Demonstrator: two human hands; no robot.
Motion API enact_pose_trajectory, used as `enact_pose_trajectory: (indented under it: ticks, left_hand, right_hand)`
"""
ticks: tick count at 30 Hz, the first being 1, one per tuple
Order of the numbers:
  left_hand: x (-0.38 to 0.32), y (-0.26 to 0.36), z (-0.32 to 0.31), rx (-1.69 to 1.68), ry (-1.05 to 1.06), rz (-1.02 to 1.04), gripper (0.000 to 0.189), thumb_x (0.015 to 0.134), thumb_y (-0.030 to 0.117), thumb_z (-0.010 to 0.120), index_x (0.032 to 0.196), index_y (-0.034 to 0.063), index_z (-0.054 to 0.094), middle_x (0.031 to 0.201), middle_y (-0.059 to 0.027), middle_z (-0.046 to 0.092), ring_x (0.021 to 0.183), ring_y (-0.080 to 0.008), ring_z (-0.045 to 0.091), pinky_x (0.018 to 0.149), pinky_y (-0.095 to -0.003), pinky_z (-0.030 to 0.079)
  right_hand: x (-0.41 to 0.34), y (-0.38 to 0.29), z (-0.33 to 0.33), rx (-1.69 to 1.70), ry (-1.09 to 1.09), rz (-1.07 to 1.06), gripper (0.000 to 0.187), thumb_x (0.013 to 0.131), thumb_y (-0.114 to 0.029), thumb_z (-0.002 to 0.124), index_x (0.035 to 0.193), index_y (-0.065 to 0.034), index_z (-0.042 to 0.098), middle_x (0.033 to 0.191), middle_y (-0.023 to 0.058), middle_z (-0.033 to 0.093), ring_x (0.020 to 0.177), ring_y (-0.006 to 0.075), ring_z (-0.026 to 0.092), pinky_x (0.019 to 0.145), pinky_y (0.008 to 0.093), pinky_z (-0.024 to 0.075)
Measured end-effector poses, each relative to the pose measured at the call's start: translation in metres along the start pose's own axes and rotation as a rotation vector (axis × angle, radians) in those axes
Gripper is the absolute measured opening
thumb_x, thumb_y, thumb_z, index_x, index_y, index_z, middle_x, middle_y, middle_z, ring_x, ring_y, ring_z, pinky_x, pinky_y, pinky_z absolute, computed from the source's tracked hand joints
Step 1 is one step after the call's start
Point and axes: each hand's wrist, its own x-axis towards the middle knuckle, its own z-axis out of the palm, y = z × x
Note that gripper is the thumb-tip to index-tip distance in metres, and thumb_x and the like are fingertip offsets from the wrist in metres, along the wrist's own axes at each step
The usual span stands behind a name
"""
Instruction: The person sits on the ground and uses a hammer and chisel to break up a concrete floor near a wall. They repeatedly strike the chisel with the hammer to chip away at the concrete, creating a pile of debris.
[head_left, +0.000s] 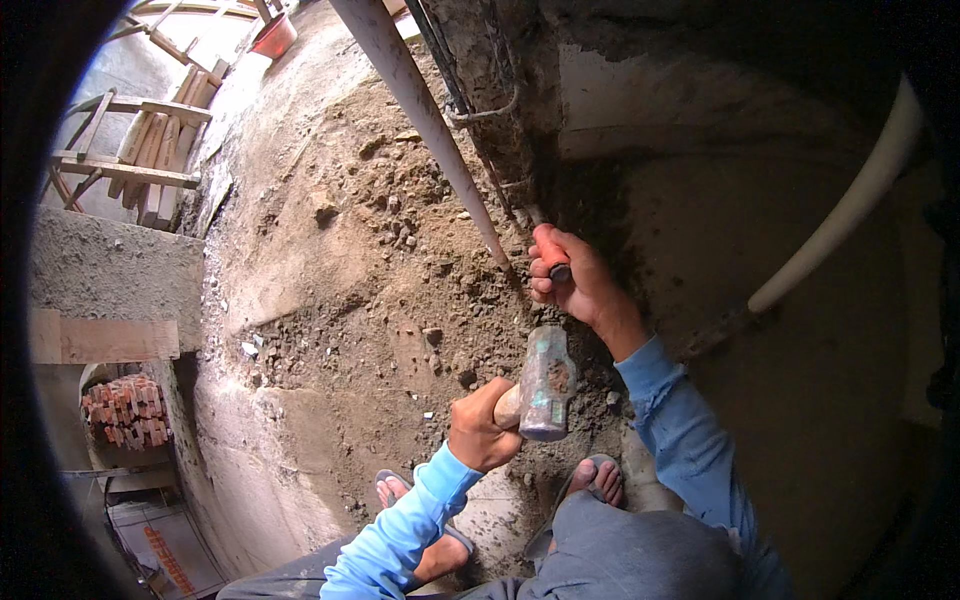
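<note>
My left hand (484, 426) grips the short wooden handle of a sledgehammer close below its head. The worn steel hammer head (546, 384) carries patches of green paint and is held above the rubble. Further forward, my right hand (581, 281) is closed around the orange grip of a chisel-like tool (551, 249). Its black butt end faces back towards the hammer, and a short pale length shows beyond my fingers. The tool's tip is not clear against the dark wall base. Loose rubble and soil (450, 300) lie beneath both hands.
A pale pipe (442, 127) slants down into the rubble beside conduits (487, 116) along the wall. Another pale pipe (844, 210) stands at right. My sandalled feet (600, 480) are close below the hammer. Left are wooden trestles (127, 169), stacked bricks (127, 411) and a red bucket (274, 36).
</note>
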Motion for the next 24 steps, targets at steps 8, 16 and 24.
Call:
enact_pose_trajectory:
  ticks: [8, 16, 24]
  left_hand:
    - [0.019, 0.019, -0.003, -0.053, 0.063, 0.210, 0.033, 0.066, 0.007, 0.081, 0.094, 0.0026, 0.063, 0.076, -0.0138, 0.061, 0.065, -0.0331, 0.065, 0.059, -0.0386, 0.050]
    - [0.059, 0.010, -0.009, 0.040, 0.139, 0.492, 0.022, 0.073, 0.009, 0.080, 0.083, 0.0039, 0.062, 0.065, -0.0112, 0.055, 0.055, -0.0292, 0.060, 0.051, -0.0376, 0.048]
    - [0.064, -0.036, 0.009, 0.198, 0.021, -0.169, 0.025, 0.072, 0.009, 0.068, 0.095, 0.0016, 0.061, 0.072, -0.0239, 0.063, 0.069, -0.0428, 0.066, 0.063, -0.0446, 0.052]
  right_hand:
    - [0.018, -0.008, -0.003, 0.260, -0.135, 0.074, 0.029, 0.097, -0.034, 0.056, 0.097, -0.0051, 0.056, 0.079, 0.0016, 0.057, 0.069, 0.0167, 0.059, 0.073, 0.0402, 0.0527]
    - [0.023, 0.004, 0.005, 0.287, -0.054, 0.023, 0.036, 0.100, -0.035, 0.047, 0.098, -0.0010, 0.058, 0.087, 0.0120, 0.065, 0.079, 0.0246, 0.065, 0.076, 0.0430, 0.0565]
    - [0.028, 0.008, 0.008, 0.218, -0.037, -0.052, 0.043, 0.100, -0.038, 0.049, 0.097, 0.0033, 0.060, 0.100, 0.0180, 0.069, 0.094, 0.0283, 0.069, 0.088, 0.0444, 0.0557]
